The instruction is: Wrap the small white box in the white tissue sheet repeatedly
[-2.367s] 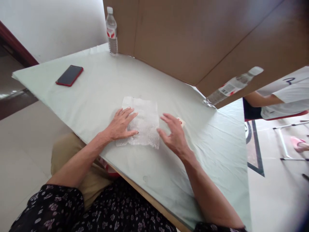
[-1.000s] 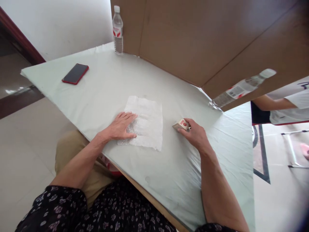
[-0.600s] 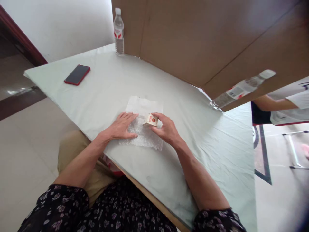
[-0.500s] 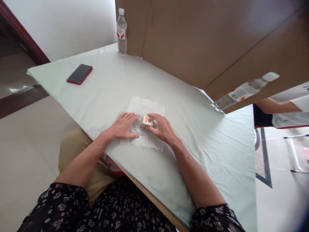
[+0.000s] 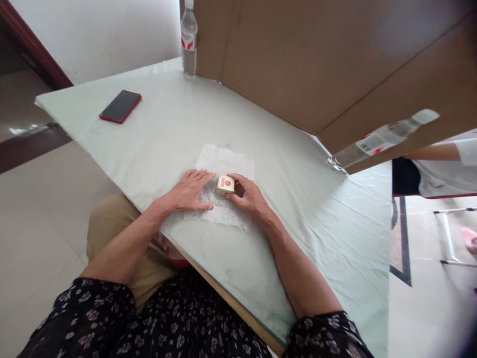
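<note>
A small cream box (image 5: pixel 225 185) with red print is gripped between the thumb and fingers of my right hand (image 5: pixel 249 197). It sits over a sheet of bubble wrap (image 5: pixel 219 211) spread on the cloth-covered table (image 5: pixel 156 144). My left hand (image 5: pixel 189 191) rests on the left part of the sheet, thumb and fingers spread apart, holding nothing. A gap separates the left hand from the box. The box's right end is partly hidden by my right fingers.
A phone (image 5: pixel 120 106) with a red edge lies at the far left. One water bottle (image 5: pixel 189 44) stands by a brown cardboard panel (image 5: pixel 268 59); another bottle (image 5: pixel 383 141) is at the panel's right end. Beyond it shows a person's arm (image 5: pixel 432 151).
The box has shifted slightly to the left and tilted a little in my right hand. My left hand stays spread over the bubble wrap. The camera view has moved slightly.
</note>
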`<state>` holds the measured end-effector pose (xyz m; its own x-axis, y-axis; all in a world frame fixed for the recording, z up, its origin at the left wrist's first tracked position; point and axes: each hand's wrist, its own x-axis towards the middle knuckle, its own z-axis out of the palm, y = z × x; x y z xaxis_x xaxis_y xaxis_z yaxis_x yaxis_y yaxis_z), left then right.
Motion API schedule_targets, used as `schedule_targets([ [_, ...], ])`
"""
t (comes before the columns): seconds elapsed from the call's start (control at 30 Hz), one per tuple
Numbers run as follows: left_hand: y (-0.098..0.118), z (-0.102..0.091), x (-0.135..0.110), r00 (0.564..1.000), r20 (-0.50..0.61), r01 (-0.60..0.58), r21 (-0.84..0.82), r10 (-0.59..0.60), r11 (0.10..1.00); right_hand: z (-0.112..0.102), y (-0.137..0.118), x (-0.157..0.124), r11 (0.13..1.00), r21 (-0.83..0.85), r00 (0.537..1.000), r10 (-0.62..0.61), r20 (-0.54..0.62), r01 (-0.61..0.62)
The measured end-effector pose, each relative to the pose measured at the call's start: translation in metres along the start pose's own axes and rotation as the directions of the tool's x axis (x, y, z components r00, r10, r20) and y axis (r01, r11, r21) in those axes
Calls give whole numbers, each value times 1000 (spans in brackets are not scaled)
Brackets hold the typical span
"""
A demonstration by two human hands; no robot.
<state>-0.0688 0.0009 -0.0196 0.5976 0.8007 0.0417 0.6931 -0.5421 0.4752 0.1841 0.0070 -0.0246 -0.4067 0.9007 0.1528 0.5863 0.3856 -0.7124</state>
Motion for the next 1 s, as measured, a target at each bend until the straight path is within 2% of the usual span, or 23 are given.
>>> schedule_targets([
  [0.47, 3, -3, 0, 1000, -2, 10, -20, -10, 1000, 0, 0, 0, 998, -46, 1000, -30, 6, 30],
  [0.6, 4, -10, -4, 999, -47, -16, -140, 9, 990, 1, 1, 0, 997, -67, 999, -34, -1, 33],
  [0.7, 8, -18, -10, 991, -133, -53, -233, 22, 971, 1, 1, -1, 997, -70, 999, -35, 2, 35],
  [0.83, 20, -26, -21, 965, -227, -151, -78, 130, 986, 1, 2, -1, 997, -73, 999, -39, 10, 39],
  [1.0, 33, -23, -32, 979, -60, -190, 88, 195, 978, -2, -2, -1, 998, -65, 999, -24, 24, 26],
])
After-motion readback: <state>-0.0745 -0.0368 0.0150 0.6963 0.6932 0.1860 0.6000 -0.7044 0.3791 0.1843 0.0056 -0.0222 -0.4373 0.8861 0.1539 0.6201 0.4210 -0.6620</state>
